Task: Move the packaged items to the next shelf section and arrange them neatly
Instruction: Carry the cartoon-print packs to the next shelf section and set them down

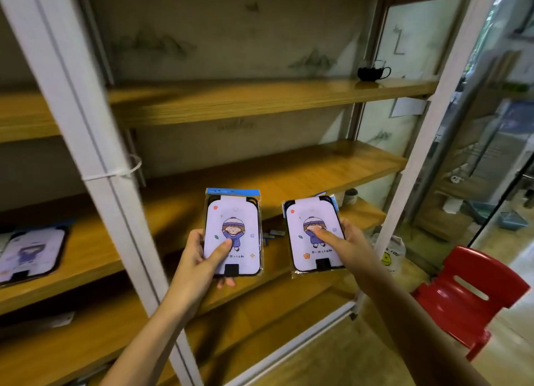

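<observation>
Right of white post [115,183] | your left hand [199,258], right hand [345,242] are gripping packaged items [232,229] | likely light, slippery: pinch lower edge.

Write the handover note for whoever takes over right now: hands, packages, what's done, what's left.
Left hand: grips the first package, thumb on its front.
Right hand: grips the second package the same way.
Both packages are held in the air in front of the right shelf section; neither is set down.
The third package lies on the left shelf, beyond the white post.
Left to do: place both, probably fetch the third, line them up.
</observation>
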Demonstrator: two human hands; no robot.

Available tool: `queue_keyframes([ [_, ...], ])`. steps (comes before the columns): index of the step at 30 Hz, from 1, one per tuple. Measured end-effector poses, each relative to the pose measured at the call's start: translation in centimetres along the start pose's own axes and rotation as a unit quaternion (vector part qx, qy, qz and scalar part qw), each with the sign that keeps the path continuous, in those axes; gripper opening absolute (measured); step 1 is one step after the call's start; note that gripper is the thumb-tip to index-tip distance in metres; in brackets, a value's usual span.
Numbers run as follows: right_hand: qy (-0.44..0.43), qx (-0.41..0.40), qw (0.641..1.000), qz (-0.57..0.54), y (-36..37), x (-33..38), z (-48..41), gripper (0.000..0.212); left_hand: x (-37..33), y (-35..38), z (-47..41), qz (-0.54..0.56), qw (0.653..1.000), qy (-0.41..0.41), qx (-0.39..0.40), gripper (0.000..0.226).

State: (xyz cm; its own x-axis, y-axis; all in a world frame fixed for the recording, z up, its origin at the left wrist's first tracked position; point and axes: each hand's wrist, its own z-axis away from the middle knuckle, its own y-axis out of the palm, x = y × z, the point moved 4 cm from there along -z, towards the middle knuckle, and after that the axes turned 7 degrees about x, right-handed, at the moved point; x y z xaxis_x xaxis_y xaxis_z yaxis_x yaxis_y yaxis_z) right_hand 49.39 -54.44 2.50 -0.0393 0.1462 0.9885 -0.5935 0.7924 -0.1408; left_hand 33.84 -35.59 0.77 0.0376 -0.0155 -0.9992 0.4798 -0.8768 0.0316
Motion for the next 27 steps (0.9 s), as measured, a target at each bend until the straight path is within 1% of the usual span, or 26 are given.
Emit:
queue_keyframes([
  [1, -0.001, 0.002, 1.000, 0.001, -0.8, 0.0, -1.2, 0.013, 0.0, 0.6, -1.4, -0.005, 1.000, 0.001, -0.003, 0.032],
  [7, 0.015, -0.002, 1.000, 0.020, -6.4, 0.1, -9.0, 0.015, 0.3, 4.9, -9.9, -0.003, 1.000, -0.013, -0.015, 0.036],
  [12, 0.029, 0.002, 0.999, 0.039, -10.5, -0.8, -15.1, 0.029, 0.9, 8.6, -16.3, 0.006, 0.999, -0.031, -0.028, 0.035],
  [15, 0.029, 0.006, 0.999, 0.035, -12.9, -1.2, -18.3, 0.027, 1.3, 10.7, -19.4, -0.014, 0.998, -0.046, -0.042, 0.032],
  [19, 0.036, 0.016, 0.999, 0.032, -16.1, -1.9, -22.5, 0.026, 2.1, 13.8, -23.4, -0.012, 0.995, -0.066, -0.077, 0.030],
  [27, 0.046, 0.050, 0.996, 0.055, -24.7, -4.0, -31.8, 0.034, 3.6, 22.0, -30.6, -0.009, 0.989, -0.059, -0.138, 0.027],
])
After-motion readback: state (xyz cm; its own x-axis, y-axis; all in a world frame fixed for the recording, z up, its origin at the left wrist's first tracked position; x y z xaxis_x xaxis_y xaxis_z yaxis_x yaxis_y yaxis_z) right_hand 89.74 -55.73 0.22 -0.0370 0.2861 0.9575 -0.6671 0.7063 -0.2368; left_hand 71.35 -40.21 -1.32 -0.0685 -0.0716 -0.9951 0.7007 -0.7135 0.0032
